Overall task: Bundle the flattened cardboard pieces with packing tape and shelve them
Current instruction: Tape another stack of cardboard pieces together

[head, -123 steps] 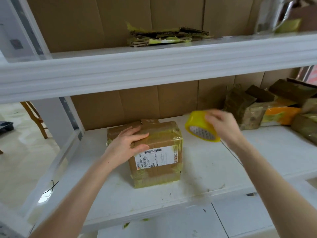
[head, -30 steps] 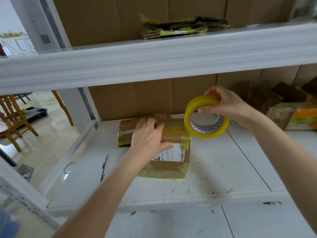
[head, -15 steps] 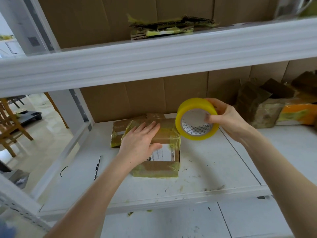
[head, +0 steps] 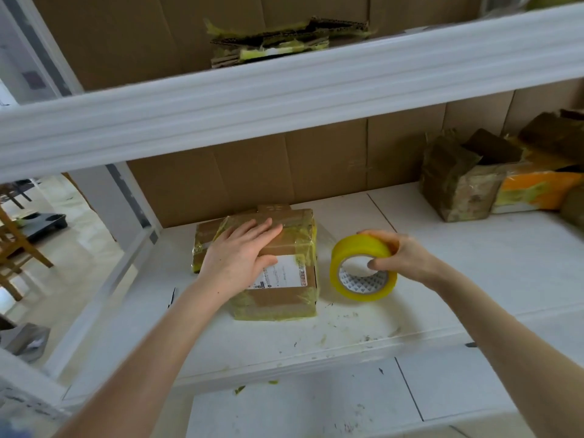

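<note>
At the far left, beyond the rack, a wooden chair [head: 14,248] and a dark plastic tray [head: 44,223] stand on a pale, glossy floor [head: 79,263]. A white upright post [head: 132,197] rises from the left end of the middle shelf [head: 489,273], a white board that is scuffed and flecked with scraps of yellow-green tape.

The cardboard bundle [head: 278,300] lies flat on this shelf, left of centre and near the brown cardboard backing [head: 316,165]. It is wrapped in yellowish tape. Its longer side seems to run from the shelf's front edge toward the backing. A white shipping label [head: 287,275] faces up, but its print is too small to read.

The left hand [head: 240,254] presses palm down on the bundle's top. Its grip is apart, with the fingers straight and pointing toward the back right.

Just to the right of the bundle is the yellow packing tape roll [head: 357,248], tilted on its rim with its open core toward the camera. The core's inner wall carries a grey triangle pattern. I cannot tell whether the roll touches the shelf. The right hand [head: 410,259] has its grip clamped on the roll, thumb inside the core and fingers curled over the outer band.

Above, on the upper shelf [head: 284,90], lies a taped stack of flattened cardboard [head: 284,42]. At the far right of the middle shelf sit a tape-wrapped carton [head: 458,194] and an orange package [head: 537,186].
</note>
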Action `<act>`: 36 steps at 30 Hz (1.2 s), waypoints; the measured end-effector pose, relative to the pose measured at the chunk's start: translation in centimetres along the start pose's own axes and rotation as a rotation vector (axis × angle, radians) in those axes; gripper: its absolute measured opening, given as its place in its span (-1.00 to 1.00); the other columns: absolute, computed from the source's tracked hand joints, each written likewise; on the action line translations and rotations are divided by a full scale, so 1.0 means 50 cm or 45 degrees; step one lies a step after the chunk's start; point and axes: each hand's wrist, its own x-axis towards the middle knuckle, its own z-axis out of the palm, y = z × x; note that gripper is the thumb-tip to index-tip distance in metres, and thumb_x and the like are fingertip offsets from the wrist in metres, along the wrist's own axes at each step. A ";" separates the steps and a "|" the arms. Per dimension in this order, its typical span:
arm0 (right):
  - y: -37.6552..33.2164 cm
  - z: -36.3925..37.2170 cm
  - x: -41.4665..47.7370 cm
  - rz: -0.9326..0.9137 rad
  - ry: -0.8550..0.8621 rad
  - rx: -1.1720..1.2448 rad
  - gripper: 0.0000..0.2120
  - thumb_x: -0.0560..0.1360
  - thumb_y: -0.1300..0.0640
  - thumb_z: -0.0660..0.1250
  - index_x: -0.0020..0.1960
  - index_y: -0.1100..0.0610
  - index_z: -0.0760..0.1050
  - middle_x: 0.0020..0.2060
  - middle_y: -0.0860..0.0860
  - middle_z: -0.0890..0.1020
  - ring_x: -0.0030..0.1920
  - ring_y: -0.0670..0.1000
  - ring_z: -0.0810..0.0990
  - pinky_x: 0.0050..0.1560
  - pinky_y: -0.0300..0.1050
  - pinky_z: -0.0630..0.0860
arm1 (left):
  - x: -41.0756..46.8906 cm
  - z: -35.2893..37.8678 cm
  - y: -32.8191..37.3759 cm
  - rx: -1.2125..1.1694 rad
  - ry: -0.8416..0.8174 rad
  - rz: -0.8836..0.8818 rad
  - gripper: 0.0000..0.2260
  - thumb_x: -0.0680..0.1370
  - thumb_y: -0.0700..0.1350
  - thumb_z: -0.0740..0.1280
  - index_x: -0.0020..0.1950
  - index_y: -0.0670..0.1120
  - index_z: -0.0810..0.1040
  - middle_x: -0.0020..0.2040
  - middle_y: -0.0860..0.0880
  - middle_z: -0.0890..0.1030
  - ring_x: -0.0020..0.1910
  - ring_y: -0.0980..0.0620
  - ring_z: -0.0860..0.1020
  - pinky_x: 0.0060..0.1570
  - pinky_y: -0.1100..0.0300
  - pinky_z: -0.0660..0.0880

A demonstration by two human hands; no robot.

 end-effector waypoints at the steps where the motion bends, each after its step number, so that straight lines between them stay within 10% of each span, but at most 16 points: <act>1: 0.003 0.008 0.002 -0.002 -0.029 0.028 -0.48 0.37 0.37 0.47 0.19 -0.08 0.51 -0.03 -0.05 0.62 -0.09 -0.19 0.62 -0.17 -0.35 0.52 | -0.001 -0.007 0.011 -0.018 -0.004 -0.047 -0.43 0.54 0.32 0.03 0.53 0.19 0.10 0.55 0.14 0.11 0.52 0.07 0.08 0.45 0.03 0.09; 6: -0.006 0.043 0.005 0.057 -0.045 0.123 -0.48 0.38 -0.19 0.38 0.30 -0.06 0.48 0.09 -0.12 0.61 0.08 -0.18 0.58 -0.09 -0.37 0.50 | 0.019 -0.015 0.110 0.023 0.037 -0.317 0.08 0.19 0.61 -0.29 0.42 -0.07 0.30 0.42 -0.09 0.38 0.39 -0.14 0.34 0.36 -0.14 0.29; 15: -0.035 0.091 0.047 0.099 0.101 0.052 -0.72 0.46 -0.07 0.43 0.15 -0.03 0.60 -0.07 -0.12 0.64 -0.10 -0.18 0.60 -0.14 -0.33 0.48 | 0.044 0.025 0.053 0.102 0.152 -0.186 -0.35 0.45 0.39 0.06 0.49 0.15 0.22 0.50 0.02 0.28 0.44 -0.05 0.28 0.35 -0.06 0.23; 31: -0.052 0.126 0.032 0.137 0.239 -0.063 -0.77 0.50 0.09 0.38 0.15 -0.04 0.61 0.02 -0.10 0.57 0.01 -0.08 0.54 -0.01 -0.24 0.48 | -0.002 0.030 0.041 0.061 0.315 -0.124 -0.25 0.44 0.41 -0.13 0.44 0.03 0.37 0.34 0.01 0.44 0.29 -0.03 0.41 0.37 -0.11 0.20; 36: -0.060 0.139 0.035 0.160 0.362 -0.101 -0.83 0.48 0.09 0.41 0.06 -0.05 0.63 0.00 -0.07 0.60 0.03 -0.02 0.54 0.05 -0.12 0.47 | -0.070 0.051 0.006 -0.229 0.882 -0.378 -0.72 0.57 0.06 0.15 0.08 -0.09 0.51 0.01 -0.07 0.52 -0.01 -0.07 0.45 -0.01 0.03 0.39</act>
